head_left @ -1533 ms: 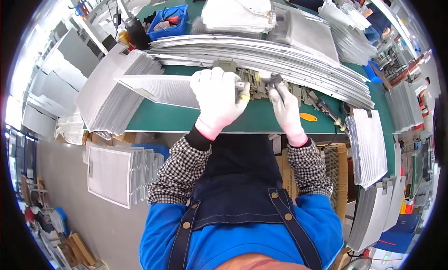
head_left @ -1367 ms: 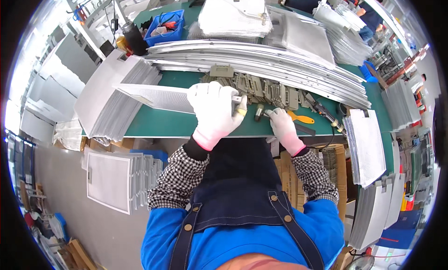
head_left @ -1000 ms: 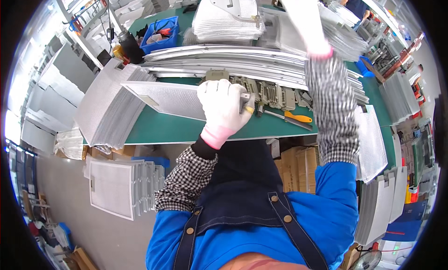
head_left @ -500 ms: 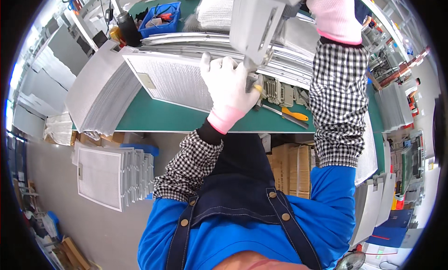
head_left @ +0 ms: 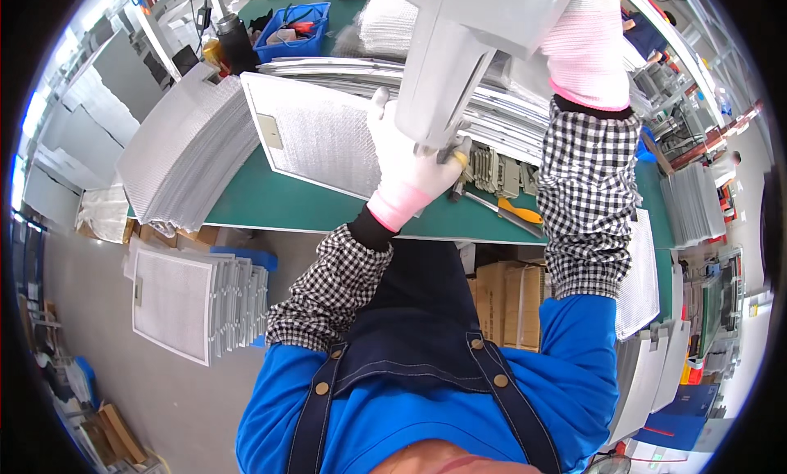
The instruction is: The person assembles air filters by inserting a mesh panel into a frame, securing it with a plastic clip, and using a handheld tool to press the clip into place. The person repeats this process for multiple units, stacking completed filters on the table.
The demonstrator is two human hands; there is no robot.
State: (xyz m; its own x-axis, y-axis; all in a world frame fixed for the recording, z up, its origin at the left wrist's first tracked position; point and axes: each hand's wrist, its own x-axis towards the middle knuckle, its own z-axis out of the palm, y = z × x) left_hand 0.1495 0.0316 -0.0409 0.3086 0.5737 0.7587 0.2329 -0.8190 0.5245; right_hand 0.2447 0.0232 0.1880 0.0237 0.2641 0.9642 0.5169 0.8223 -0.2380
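My left hand (head_left: pixel 410 158), in a white glove with a pink cuff, grips the right end of a framed mesh panel (head_left: pixel 320 142). The panel has a light-framed edge and a small plate at its left side; its right end is hidden under the hand. A bulky grey tool (head_left: pixel 447 89) reaches down over the panel's right end, its lower tip overlapping my left fingers in view. At the upper right my right hand (head_left: pixel 586 52), gloved in pink and white, is beside the tool's body; its fingers are hidden.
Stacked mesh sheets (head_left: pixel 193 146) stand left on the green table (head_left: pixel 328 216). Behind the panel lie layered frames (head_left: pixel 508 126). Right of my left hand are metal clips (head_left: pixel 496 171) and a yellow-handled tool (head_left: pixel 520 212). A blue bin (head_left: pixel 293 33) stands farther back; framed panels (head_left: pixel 176 306) sit below left.
The grey tool has come lower and nearer, covering more of my left hand. The panel's left end has shifted up and slightly right. My right hand has come down a little.
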